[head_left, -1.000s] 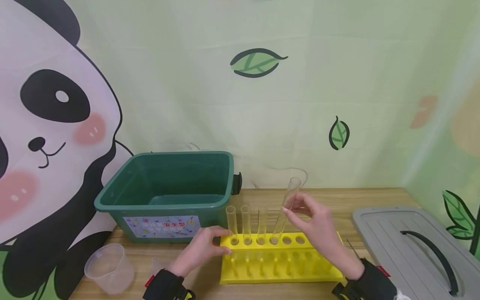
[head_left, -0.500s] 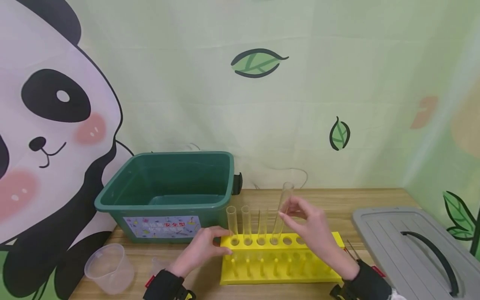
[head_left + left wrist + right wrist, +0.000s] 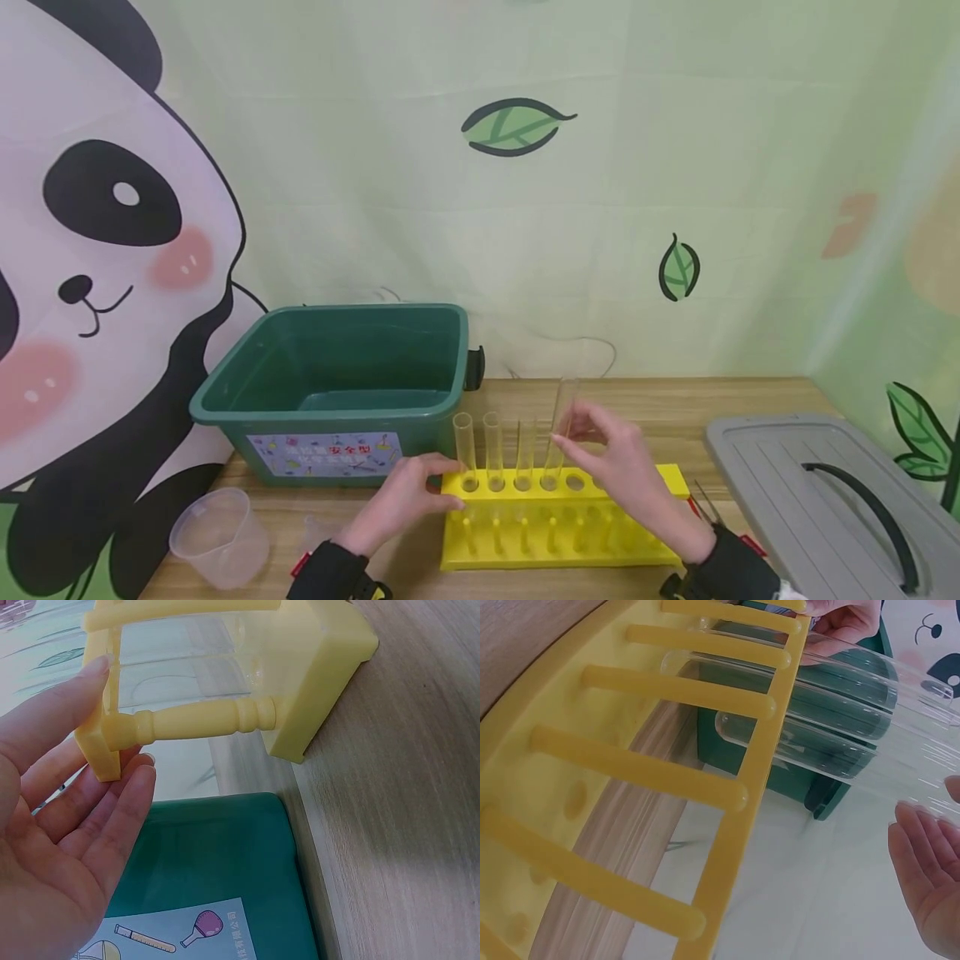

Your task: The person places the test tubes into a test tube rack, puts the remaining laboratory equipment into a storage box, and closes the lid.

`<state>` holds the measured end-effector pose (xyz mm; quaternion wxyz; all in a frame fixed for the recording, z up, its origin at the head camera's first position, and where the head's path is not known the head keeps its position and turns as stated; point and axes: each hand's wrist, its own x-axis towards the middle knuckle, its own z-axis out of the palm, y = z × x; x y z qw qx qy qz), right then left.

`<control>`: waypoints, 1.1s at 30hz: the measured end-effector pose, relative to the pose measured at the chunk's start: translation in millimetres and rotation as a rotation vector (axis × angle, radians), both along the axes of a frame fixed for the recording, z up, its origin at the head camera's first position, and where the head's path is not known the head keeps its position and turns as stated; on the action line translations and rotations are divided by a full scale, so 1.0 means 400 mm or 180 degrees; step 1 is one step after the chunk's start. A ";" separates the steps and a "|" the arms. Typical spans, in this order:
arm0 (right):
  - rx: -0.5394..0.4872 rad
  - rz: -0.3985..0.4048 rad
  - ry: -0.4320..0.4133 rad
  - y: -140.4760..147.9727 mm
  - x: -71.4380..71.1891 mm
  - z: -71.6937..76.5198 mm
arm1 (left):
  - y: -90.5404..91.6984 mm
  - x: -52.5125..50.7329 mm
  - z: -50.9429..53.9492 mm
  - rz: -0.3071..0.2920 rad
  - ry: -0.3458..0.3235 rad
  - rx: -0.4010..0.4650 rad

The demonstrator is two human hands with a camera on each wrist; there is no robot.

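A yellow test tube rack (image 3: 558, 560) stands on the table, with a row of holes above a row of pegs. My left hand (image 3: 408, 493) grips the left end of its top plate; in the left wrist view, thumb and fingers lie on either side of that plate (image 3: 100, 742). Three clear test tubes stand in the leftmost holes, the outermost test tube (image 3: 463, 437) beside my left fingers. With thumb and fingers, my right hand (image 3: 618, 446) pinches another test tube (image 3: 565, 398) in the fourth hole. Its rounded bottom (image 3: 727, 727) shows beneath the top plate in the right wrist view.
Behind the left hand sits a green bin (image 3: 330, 415) with a labelled front. A clear plastic cup (image 3: 220, 537) is at the left. A grey lid (image 3: 795, 492) with a black handle lies at right, and thin metal prongs (image 3: 707, 502) show beside the right wrist.
The right hand has moved left and down. Its test tube has gone from tilted to nearly upright and sunk lower into the fourth hole. The left hand keeps its grip on the rack.
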<state>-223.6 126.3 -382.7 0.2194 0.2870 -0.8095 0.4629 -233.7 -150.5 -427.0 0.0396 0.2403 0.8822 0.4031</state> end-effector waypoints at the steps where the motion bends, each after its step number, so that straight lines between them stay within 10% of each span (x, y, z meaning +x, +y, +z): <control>1: 0.0010 -0.0003 -0.0037 0.000 0.000 -0.001 | 0.000 0.000 -0.001 -0.0002 -0.0005 0.0004; 33: 0.0342 0.0075 -0.0344 -0.003 -0.009 -0.060 | -0.001 0.003 0.003 -0.0008 -0.0033 0.0047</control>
